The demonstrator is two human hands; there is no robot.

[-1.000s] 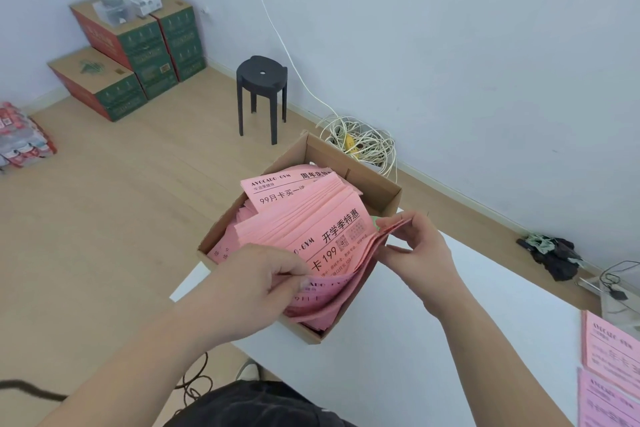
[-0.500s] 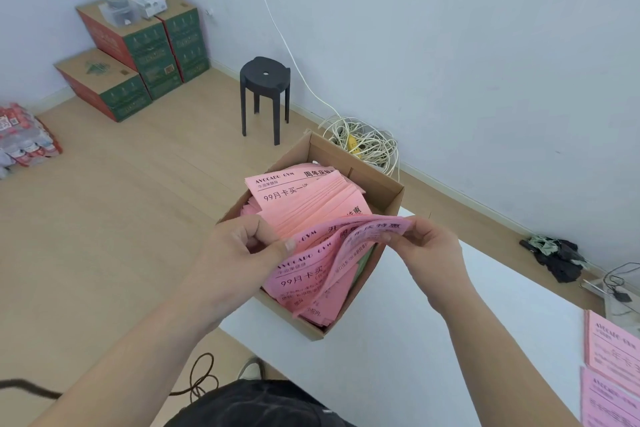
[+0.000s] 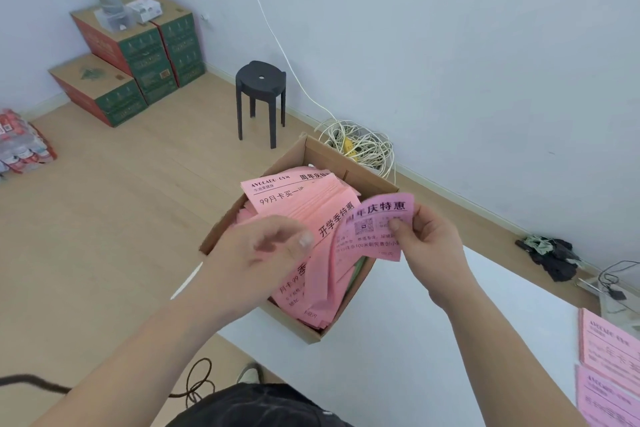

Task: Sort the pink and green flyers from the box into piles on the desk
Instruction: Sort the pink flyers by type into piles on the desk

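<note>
A cardboard box sits at the left corner of the white desk, filled with pink flyers. A thin green edge shows at the box's right inner wall. My right hand pinches a purplish-pink flyer lifted above the box, its thumb on the printed face. My left hand hovers over the box's near left side with fingers loosely curled, and holds nothing that I can see. Two pink piles lie at the desk's right edge, one nearer to me.
A black stool and a coil of white cable are on the wooden floor behind the box. Stacked cartons with a bottle stand at the far left. Dark cloth and cables lie by the wall on the right.
My right hand has pulled one purplish-pink flyer up and to the right, out of the stack. My left hand has let go of the flyers it was bending.
</note>
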